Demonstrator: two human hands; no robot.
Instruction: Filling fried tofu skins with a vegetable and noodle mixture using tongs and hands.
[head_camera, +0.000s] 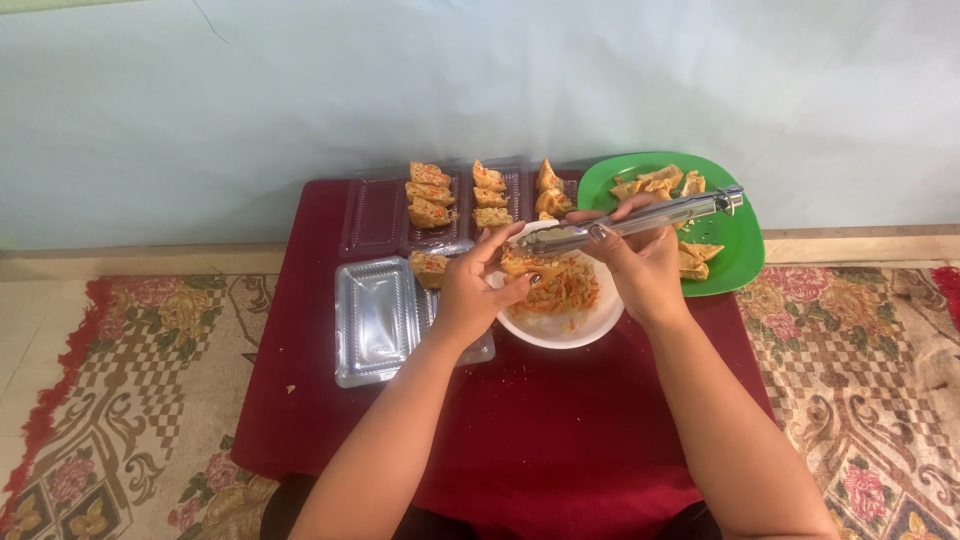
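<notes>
Both hands (560, 275) over white bowl (600, 325)

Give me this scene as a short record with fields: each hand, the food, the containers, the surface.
left hand: holds a fried piece over the white bowl
right hand: grips metal tongs, tips pointing at the piece
bowl contents: shredded orange filling
green plate: holds unfilled fried pieces, at the right
clear trays: open, rows of filled pieces inside; a nearer one holds one piece
surface: low table with a dark red cloth, on a patterned rug
</notes>
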